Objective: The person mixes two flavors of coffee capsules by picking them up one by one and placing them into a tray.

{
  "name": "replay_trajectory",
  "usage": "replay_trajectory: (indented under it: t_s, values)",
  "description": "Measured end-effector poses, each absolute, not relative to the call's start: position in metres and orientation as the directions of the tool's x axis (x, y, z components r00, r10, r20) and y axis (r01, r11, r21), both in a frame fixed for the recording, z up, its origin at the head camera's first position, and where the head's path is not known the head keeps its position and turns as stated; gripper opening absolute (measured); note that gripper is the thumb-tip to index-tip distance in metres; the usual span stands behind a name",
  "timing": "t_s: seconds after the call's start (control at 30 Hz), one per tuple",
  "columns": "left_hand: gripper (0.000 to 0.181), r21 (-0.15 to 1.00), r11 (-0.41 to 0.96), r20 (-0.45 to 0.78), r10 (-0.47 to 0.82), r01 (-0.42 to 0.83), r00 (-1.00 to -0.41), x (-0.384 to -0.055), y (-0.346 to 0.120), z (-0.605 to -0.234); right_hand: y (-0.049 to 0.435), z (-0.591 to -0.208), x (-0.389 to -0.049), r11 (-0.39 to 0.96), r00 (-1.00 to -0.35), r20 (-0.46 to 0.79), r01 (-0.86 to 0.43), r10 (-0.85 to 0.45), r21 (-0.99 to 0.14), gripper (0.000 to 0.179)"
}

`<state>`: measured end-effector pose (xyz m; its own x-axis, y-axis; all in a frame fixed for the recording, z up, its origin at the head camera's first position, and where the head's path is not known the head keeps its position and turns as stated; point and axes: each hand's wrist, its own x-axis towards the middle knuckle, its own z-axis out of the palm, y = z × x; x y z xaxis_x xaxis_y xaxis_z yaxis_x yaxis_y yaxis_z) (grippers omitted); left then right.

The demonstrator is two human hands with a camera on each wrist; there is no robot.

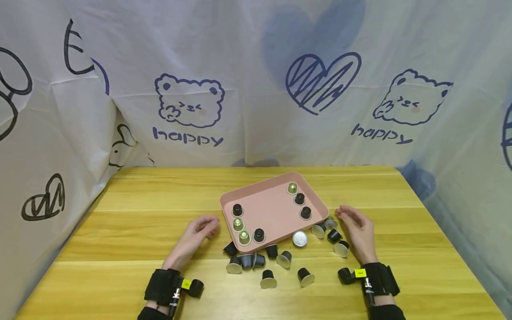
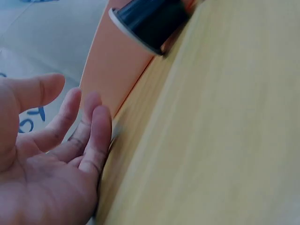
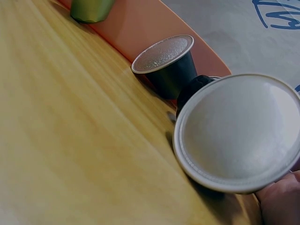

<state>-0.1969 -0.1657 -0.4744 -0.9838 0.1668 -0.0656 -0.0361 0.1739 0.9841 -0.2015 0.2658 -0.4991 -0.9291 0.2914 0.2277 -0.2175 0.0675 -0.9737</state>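
A pink tray (image 1: 268, 200) lies slanted on the table with black and gold-green coffee capsules in it. A black capsule (image 1: 238, 210) and a gold-green capsule (image 1: 238, 225) stand along its left end; another gold-green capsule (image 1: 292, 188) is by the right end. My left hand (image 1: 196, 235) rests beside the tray's left side, fingers loosely bent, holding nothing. At the right corner my right hand (image 1: 360, 231) lies beside loose capsules, its fingers relaxed. In the right wrist view a capsule's pale lid (image 3: 239, 133) hides most of that hand.
Several loose capsules lie in front of the tray, among them a black capsule (image 1: 268, 279) and one with its silver lid (image 1: 299, 238) facing up. The wooden table (image 1: 132, 240) ends at a white cloth (image 1: 256, 102) with drawings.
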Motion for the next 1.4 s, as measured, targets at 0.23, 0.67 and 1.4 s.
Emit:
replay_trajectory:
  t_s: [0.23, 0.67, 1.4]
  values:
    - [0.041, 0.985, 0.165, -0.078, 0.221, -0.041, -0.972, -0.1963, -0.1702, -0.4773, 0.265, -0.5006, -0.2014, 0.073, -0.929, 0.23, -0.218, 0.29, -0.973, 0.035]
    - [0.034, 0.973, 0.232, -0.083, 0.273, -0.019, -0.958, -0.1911, -0.1662, -0.4763, 0.2657, -0.5019, -0.2013, 0.049, -0.93, 0.227, -0.223, 0.289, -0.974, 0.035]
    - [0.036, 0.965, 0.263, -0.079, 0.363, 0.021, -0.929, -0.1906, -0.1673, -0.4741, 0.2653, -0.5001, -0.2015, 0.049, -0.928, 0.236, -0.232, 0.287, -0.971, 0.034]
